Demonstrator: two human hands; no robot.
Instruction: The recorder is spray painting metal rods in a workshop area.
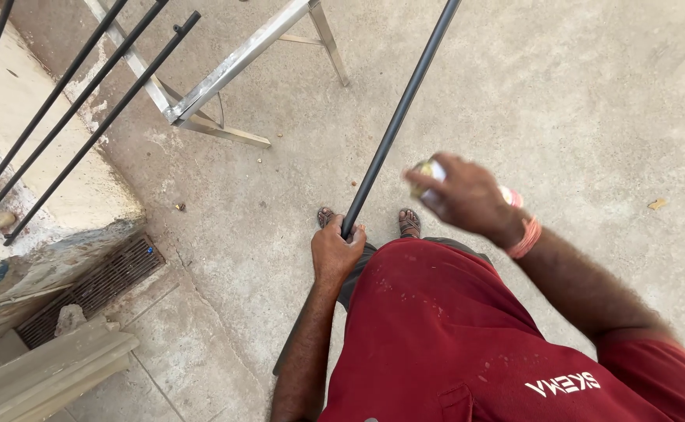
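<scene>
Bare grey concrete floor [592, 94] spreads beneath you, dusty and stained. Your left hand [336, 252] is clenched around a long dark metal rod [393, 129], gripping it low at your waist so the rod slants up and away from you past the top edge of view, its lower end running down behind your arm toward the ground; the grip seems to steady it at that tilt. Just right of the rod, your right hand [467, 195] is curled around a small can-like object [424, 173], its pale end turned toward the rod, apparently so it faces the metal; what the object is exactly stays blurred. A pinkish band [526, 237] circles that wrist. Below the rod, your sandalled feet [409, 223] show on either side of it, above your red shirt [436, 328]. Well left of the rod, three similar dark rods [84, 101] lean on a low pale ledge [84, 195], likely set aside together. Beyond them, up-left of the rod, stands a metal frame [233, 66], and a drain grate [96, 285] lies beneath the ledge.
</scene>
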